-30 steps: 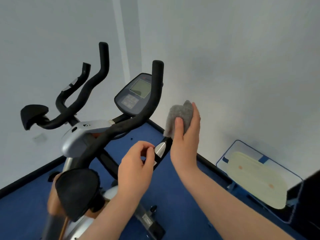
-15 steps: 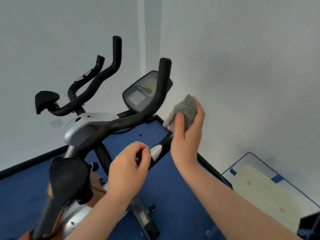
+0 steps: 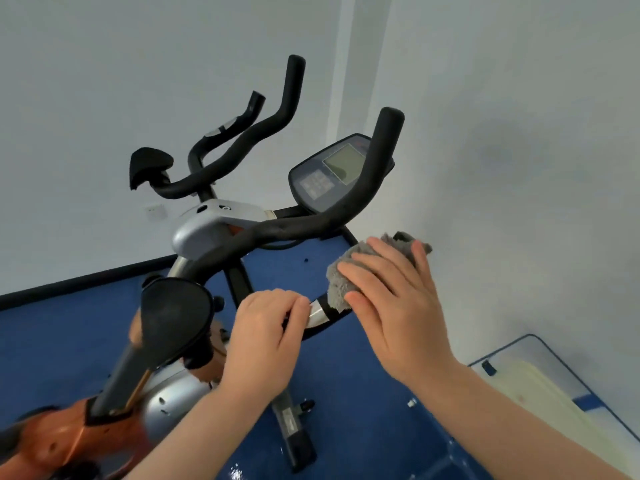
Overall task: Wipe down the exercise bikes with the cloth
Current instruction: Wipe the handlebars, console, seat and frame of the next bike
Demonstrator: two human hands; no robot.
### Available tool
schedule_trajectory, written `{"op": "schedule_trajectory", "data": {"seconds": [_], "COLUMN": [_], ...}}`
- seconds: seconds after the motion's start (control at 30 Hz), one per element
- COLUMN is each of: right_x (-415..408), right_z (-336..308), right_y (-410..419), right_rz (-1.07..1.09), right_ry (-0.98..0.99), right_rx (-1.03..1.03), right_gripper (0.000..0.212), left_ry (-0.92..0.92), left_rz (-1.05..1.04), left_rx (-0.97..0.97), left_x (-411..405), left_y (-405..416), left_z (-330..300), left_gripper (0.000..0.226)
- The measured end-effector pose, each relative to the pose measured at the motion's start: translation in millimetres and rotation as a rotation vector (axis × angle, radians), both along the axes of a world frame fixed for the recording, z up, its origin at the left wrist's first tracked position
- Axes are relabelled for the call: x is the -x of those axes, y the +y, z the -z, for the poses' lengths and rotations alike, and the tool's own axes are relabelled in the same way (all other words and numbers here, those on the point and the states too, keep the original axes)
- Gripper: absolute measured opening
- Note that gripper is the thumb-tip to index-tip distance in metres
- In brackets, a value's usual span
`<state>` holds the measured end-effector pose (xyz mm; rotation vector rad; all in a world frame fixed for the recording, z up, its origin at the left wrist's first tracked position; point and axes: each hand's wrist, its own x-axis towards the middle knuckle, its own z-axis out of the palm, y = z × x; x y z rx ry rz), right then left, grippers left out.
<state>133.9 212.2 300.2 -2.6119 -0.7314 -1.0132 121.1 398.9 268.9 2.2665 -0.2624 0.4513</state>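
An exercise bike with black foam handlebars, a grey console and an orange frame stands in front of me on blue floor. My left hand grips the near handlebar grip just left of its silver sensor plate. My right hand lies over a grey fluffy cloth and holds it against the same grip, right of the sensor plate. The grip's end is hidden under the cloth.
White walls meet in a corner behind the bike. A black elbow pad sits low left, another farther back. A blue-edged board with a cream mat leans on the right wall. The bike's front foot lies on the floor.
My right hand has dropped with the cloth from above the grip onto it, turning palm down. The view has shifted, so the bike sits further right. The left hand keeps its hold.
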Motion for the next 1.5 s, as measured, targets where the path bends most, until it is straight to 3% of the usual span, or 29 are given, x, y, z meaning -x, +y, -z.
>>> {"op": "schedule_trajectory", "data": {"seconds": [0.1,0.2,0.3,0.37,0.5,0.7,0.8,1.0,1.1,1.17,1.3,1.43,1.5], "right_x": [15,8,15,24,6,-15,-38,-27,-42,-38,-25,-55,-63], "right_z": [16,3,6,13,6,4,-2,-4,-6,-5,-12,-28,-22], "right_y": [30,24,31,61,113,125,151,131,150,160,141,138,151], "right_rz": [-0.062,-0.136,-0.048,-0.003,-0.112,-0.063,-0.008,0.001,0.043,0.064,-0.101,-0.090,0.008], "right_ry": [0.088,0.145,0.193,0.212,0.413,0.608,0.602,0.673,0.636,0.594,0.679,0.384,0.314], "right_rx": [0.031,0.095,-0.040,-0.048,0.080,-0.045,-0.045,-0.119,-0.181,-0.104,0.019,-0.141,-0.079], "right_gripper": [0.034,0.033,0.032,0.032,0.030,0.032,0.033,0.032,0.025,0.022,0.032,0.034,0.035], "left_ry": [0.040,-0.152,-0.163,-0.103,0.053,-0.030,0.041,0.073,0.093,0.059,0.013,0.098,0.125], "left_rz": [0.014,-0.074,-0.197,-0.265,-0.318,-0.347,-0.356,-0.321,-0.291,-0.261,-0.211,-0.234,-0.245], "left_rx": [0.033,-0.199,-0.209,-0.163,0.170,0.371,0.462,0.424,0.424,0.381,0.358,0.521,0.592], "left_x": [5,3,-1,-3,-7,-6,-9,-12,-17,-17,-18,-20,-20], "left_y": [15,46,81,97,105,103,105,112,115,119,124,124,124], "left_z": [-14,-31,-34,-25,-10,-1,3,7,10,12,16,24,27], "left_gripper": [0.016,0.019,0.016,0.017,0.025,0.020,0.022,0.023,0.021,0.018,0.014,0.010,0.010]}}
